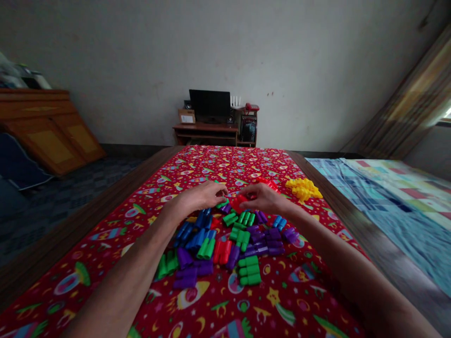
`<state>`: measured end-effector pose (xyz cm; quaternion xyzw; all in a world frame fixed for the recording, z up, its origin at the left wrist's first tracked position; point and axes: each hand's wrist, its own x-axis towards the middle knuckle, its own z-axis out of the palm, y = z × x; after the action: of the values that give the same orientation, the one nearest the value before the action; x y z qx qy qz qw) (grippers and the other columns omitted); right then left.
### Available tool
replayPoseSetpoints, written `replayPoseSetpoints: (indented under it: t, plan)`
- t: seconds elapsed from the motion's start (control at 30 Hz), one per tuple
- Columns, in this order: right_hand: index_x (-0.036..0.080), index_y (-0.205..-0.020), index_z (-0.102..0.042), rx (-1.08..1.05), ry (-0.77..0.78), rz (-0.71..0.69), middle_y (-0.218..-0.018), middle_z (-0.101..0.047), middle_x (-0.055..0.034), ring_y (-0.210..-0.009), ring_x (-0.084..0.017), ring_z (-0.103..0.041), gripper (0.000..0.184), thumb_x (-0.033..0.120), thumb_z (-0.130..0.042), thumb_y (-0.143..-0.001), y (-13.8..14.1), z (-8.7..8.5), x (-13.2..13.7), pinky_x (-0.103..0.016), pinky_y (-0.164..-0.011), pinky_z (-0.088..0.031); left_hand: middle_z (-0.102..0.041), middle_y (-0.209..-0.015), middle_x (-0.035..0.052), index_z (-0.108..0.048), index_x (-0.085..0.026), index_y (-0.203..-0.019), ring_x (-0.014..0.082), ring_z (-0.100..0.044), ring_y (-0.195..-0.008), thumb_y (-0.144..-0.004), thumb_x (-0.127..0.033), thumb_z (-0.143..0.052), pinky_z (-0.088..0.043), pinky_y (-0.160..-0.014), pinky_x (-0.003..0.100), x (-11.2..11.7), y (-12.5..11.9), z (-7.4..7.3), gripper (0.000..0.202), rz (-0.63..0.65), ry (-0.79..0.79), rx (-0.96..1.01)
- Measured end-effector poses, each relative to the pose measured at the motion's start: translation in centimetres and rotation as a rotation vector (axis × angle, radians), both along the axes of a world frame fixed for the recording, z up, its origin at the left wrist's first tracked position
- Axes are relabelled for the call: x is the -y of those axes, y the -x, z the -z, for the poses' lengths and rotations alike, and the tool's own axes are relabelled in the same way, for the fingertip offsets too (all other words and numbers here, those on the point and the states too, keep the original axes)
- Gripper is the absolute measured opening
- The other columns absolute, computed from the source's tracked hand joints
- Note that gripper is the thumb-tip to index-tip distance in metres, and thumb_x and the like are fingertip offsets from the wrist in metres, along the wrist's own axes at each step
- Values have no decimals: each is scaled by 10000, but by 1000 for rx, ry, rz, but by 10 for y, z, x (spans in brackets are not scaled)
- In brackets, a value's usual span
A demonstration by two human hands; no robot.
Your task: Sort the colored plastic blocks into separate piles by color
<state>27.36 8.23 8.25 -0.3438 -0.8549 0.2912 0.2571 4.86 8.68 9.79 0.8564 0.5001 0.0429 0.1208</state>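
Observation:
My left hand [211,193] hovers at the far side of the pile, its fingers bent and slightly apart, with nothing visible between them. Just under its fingertips lies a green block [221,203], beside a purple one. My right hand [263,197] is closed on a red toy block [238,203], with thumb and fingers on its near and far sides. Nearer to me are scattered plastic building blocks made of joined tubes: blue blocks [195,238], purple blocks [274,240], green blocks [249,270] and a red block [222,252].
Yellow blocks [303,188] are grouped at the right, with red blocks [268,184] partly behind my right hand. A red patterned cloth [225,164] covers the table. Beyond stands a desk with a monitor [210,104]; a bed [380,206] is on the right, a wooden cabinet [52,126] on the left.

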Motion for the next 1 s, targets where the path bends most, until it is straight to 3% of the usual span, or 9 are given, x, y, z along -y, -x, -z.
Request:
replayPoseSetpoints:
  t: [0.1,0.2,0.33,0.5,0.63,0.77,0.9,1.0]
  plan:
    - [150,-628,-587,-118,-142,388,-581,-481,42,-583,-92,-422,207,316,-590,-751,-35,0,-30,-220,-559,-293,-742,-953,59,-699,-174,-979,200,-675,-876,-837,-268,-545,-472,-741,247,3,-2,-5,229,2,-7,-69]
    - [177,-543,-495,-42,-182,699,-510,-395,52,-540,-96,-378,219,265,-542,-737,-66,7,-51,-239,-537,-251,-735,-902,47,-701,-174,-919,191,-672,-830,-819,-233,-546,-467,-714,238,10,-4,-12,193,0,23,-105]
    - [165,-610,-584,131,-163,791,-551,-509,10,-570,-124,-451,179,220,-496,-756,-80,22,-57,-246,-562,-294,-729,-926,37,-696,-188,-940,194,-670,-840,-806,-221,-544,-476,-711,240,29,4,-14,205,-15,48,-96]
    - [133,-867,-709,331,-220,810,-791,-692,-130,-746,-208,-602,275,151,-441,-814,-73,34,-52,-278,-669,-399,-704,-1126,37,-688,-237,-1082,214,-647,-1037,-753,-200,-625,-474,-891,262,54,23,10,337,32,68,-94]
    - [140,-1013,-713,341,-307,782,-922,-718,-156,-876,-246,-635,327,144,-437,-837,-69,30,-47,-300,-742,-432,-690,-1163,58,-688,-247,-1098,239,-623,-1090,-767,-240,-658,-455,-947,296,58,24,27,333,-31,-52,-141]
    - [139,-1076,-702,291,-387,674,-966,-720,-146,-879,-232,-630,336,150,-446,-859,-55,9,-32,-286,-739,-418,-725,-1060,67,-714,-228,-993,247,-634,-1050,-801,-290,-634,-449,-924,303,48,18,28,217,-56,-103,-199]
    - [135,-895,-707,295,-392,295,-772,-687,-71,-679,-148,-572,249,127,-459,-868,-23,-9,-4,-242,-620,-335,-738,-912,52,-706,-201,-946,211,-670,-882,-813,-253,-552,-475,-783,262,41,19,23,210,-75,-76,-110]
    - [132,-852,-677,312,-369,26,-726,-656,-37,-623,-108,-521,212,106,-468,-877,6,-7,20,-227,-584,-301,-735,-898,29,-692,-217,-974,192,-669,-832,-770,-271,-587,-476,-722,236,44,20,21,236,-58,10,-85]
